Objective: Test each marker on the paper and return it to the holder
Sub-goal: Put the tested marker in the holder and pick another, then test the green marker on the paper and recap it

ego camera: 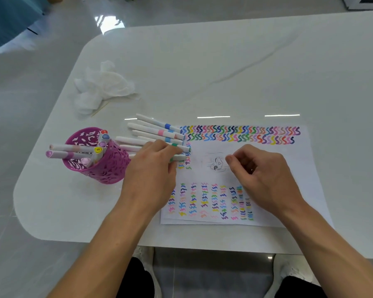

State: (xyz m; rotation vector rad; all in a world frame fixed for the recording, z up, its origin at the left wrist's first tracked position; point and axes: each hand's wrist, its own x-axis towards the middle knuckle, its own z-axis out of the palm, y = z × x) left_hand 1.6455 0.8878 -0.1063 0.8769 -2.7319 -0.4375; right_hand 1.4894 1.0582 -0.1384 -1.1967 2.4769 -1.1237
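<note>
Several white markers (155, 131) with coloured bands lie in a loose pile left of the paper (297, 164). My left hand (153, 168) reaches over the pile, its fingers curled around a white marker (180, 157) at the paper's left edge. The paper carries rows of coloured squiggles and a small pencil sketch. My right hand (261, 175) hovers over the paper's middle with fingers loosely curled and nothing in them. A purple cut-out holder (101, 166) stands at the left with several markers in it, and two of them lean out over its left rim.
Crumpled white tissue (101, 87) lies on the white table (224, 72) behind the holder, with a thin wooden stick beside it. The table's near edge runs just below the paper, with my knees under it. A blue object sits on the floor at the top left.
</note>
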